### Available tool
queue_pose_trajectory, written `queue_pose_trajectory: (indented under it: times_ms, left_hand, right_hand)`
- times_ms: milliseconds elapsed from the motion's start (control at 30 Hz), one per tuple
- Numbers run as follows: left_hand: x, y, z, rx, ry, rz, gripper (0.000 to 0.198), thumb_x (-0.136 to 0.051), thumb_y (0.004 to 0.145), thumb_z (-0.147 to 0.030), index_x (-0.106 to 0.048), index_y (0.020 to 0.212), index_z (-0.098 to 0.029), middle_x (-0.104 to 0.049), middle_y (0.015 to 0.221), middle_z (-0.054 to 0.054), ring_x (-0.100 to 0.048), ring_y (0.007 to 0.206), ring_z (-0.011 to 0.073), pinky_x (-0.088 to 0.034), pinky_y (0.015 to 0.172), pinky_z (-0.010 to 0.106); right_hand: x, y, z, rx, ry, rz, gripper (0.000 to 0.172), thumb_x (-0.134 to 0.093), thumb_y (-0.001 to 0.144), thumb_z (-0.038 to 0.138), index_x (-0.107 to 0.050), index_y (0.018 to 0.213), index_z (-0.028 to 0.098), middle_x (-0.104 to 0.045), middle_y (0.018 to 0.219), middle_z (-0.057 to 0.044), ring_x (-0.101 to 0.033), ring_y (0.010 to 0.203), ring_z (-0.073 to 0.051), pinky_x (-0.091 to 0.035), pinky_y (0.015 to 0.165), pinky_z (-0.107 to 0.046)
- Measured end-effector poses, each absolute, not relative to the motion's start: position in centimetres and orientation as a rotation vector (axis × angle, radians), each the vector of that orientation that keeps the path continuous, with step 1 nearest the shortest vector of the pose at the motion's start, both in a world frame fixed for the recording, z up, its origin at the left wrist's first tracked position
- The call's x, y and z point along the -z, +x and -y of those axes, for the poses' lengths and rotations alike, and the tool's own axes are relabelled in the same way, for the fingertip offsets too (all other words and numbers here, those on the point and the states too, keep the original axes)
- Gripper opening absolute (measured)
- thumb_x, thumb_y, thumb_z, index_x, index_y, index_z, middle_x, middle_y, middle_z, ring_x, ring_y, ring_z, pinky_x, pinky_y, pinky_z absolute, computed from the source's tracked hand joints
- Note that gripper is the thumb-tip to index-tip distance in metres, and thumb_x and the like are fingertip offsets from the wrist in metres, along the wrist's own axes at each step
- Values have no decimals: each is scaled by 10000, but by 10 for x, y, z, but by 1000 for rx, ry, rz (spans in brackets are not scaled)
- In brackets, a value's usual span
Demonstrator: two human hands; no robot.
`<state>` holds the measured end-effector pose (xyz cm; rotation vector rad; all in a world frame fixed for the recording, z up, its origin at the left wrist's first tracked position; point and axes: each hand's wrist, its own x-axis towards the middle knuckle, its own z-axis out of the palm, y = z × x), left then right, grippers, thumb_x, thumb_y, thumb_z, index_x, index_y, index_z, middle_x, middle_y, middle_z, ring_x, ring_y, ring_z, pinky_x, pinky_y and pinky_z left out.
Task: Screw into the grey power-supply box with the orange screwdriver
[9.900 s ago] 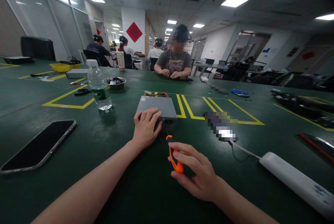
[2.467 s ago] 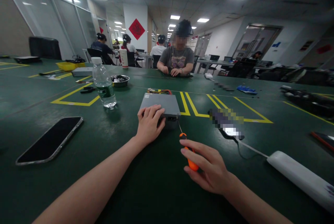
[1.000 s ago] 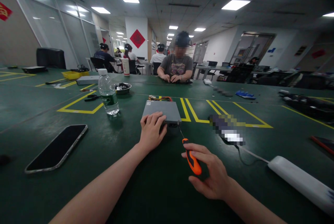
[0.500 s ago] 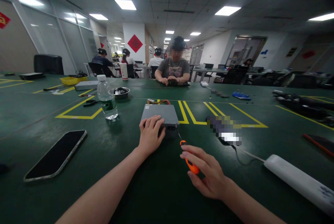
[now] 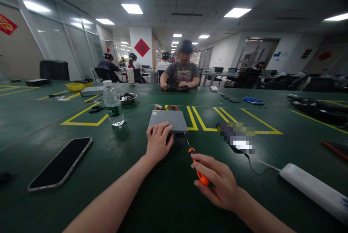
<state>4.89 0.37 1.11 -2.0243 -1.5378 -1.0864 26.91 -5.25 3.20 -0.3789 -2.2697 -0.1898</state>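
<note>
A flat grey metal box lies on the green table, with coloured wires at its far edge and a dark socket on its near side. My left hand rests on the box's near left part, fingers over its top and thumb at the front side. My right hand holds an orange and black screwdriver between thumb and fingers. The screwdriver's thin shaft points up to the box's near right corner, its tip at or close to that corner.
On the left are a water bottle, a phone and a metal bowl. A second, partly blurred device and a white power strip are on the right. Across the table sits a person.
The whole view has shifted slightly. My right hand's fingers have changed a little on the screwdriver handle. Across the table, the person's hands have moved apart.
</note>
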Motion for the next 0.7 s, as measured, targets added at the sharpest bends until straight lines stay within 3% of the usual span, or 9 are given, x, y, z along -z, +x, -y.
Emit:
queue_pose_trajectory:
  times_ms: [200,333,467,700]
  left_hand:
    - [-10,49,-4,1075,-2029,1547,268,-476,849,-291,-526,1108,-246,-566,1215,45,-453,1155,209,-230,973,412]
    - [-10,49,-4,1075,-2031,1549,268,-475,849,-294,-523,1109,-248,-566,1213,44,-449,1161,209,-232,974,412]
    - [-10,49,-5,1085,-2032,1542,265,-477,848,-291,-526,1106,-252,-568,1211,43,-456,1152,210,-232,973,416]
    - [-10,49,-4,1080,-2030,1542,264,-470,853,-292,-524,1109,-253,-567,1212,40,-457,1156,206,-229,978,414]
  right_hand:
    - [-26,270,51,81,-387,2234,351,-502,870,259,-379,1176,137,-564,1133,-184,-609,1012,-239,-548,768,-338]
    - [-31,270,51,172,-393,2269,312,-456,875,184,-434,1181,131,-562,1136,-176,-611,1002,-226,-545,759,-319]
    - [-31,270,50,183,-403,2214,269,-499,891,247,-439,1139,164,-592,1085,-151,-636,941,-209,-559,732,-313]
    - [-29,272,50,184,-400,2267,347,-446,883,215,-411,1217,129,-561,1142,-173,-586,1045,-239,-534,800,-352]
